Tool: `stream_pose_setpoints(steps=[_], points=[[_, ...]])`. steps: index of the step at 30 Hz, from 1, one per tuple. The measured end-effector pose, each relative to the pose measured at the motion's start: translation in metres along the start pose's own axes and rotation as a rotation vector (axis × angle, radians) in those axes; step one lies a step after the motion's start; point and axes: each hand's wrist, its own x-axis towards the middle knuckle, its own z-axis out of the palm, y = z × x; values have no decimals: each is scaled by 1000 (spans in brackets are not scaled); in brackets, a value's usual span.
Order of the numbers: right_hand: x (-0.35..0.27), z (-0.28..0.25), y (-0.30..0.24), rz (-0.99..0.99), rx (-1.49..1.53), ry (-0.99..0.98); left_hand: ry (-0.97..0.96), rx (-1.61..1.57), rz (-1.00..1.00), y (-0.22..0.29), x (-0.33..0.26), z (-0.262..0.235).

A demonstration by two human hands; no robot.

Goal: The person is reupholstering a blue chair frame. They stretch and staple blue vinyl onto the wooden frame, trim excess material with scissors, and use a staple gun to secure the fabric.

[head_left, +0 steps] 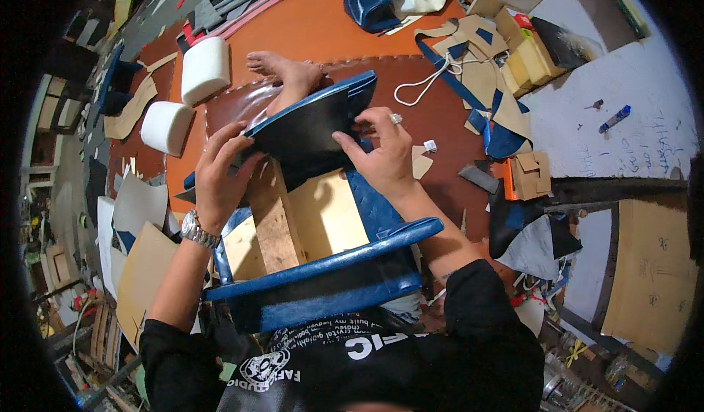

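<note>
Currently, I see my left hand [220, 168] and right hand [385, 151] pinching opposite ends of the black-faced, blue-edged upright panel [308, 127] on the far side of a glossy blue box-shaped frame [323, 262], just before the black shirt [469, 338].

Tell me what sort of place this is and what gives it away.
Probably an upholstery workshop: there is a blue-covered frame with a bare wooden slat inside, two white pads, perhaps foam, and cut tan scraps heaped with blue ones.
</note>
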Motion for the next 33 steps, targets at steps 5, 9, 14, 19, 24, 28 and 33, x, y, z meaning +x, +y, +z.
stream_pose_setpoints(steps=[5, 9, 14, 19, 24, 28, 33], points=[[-8, 6, -1, 86, 166, 1, 4, 87, 41, -3, -6, 7], [8, 3, -5, -300, -18, -47, 40, 75, 60, 1, -3, 18], [22, -11, -15, -330, -168, -231, 55, 138, 131, 5, 2, 25], [26, -19, -20, -380, -243, -315, 50, 208, 136, 6, 2, 25], [25, -21, -16, -356, -280, -339, 31, 257, 147, 4, 2, 27], [25, -20, -15, -306, -236, -324, 35, 282, 170, 4, 3, 27], [18, -23, -15, -485, -347, -210, -55, 211, 105, 14, 3, 18]])
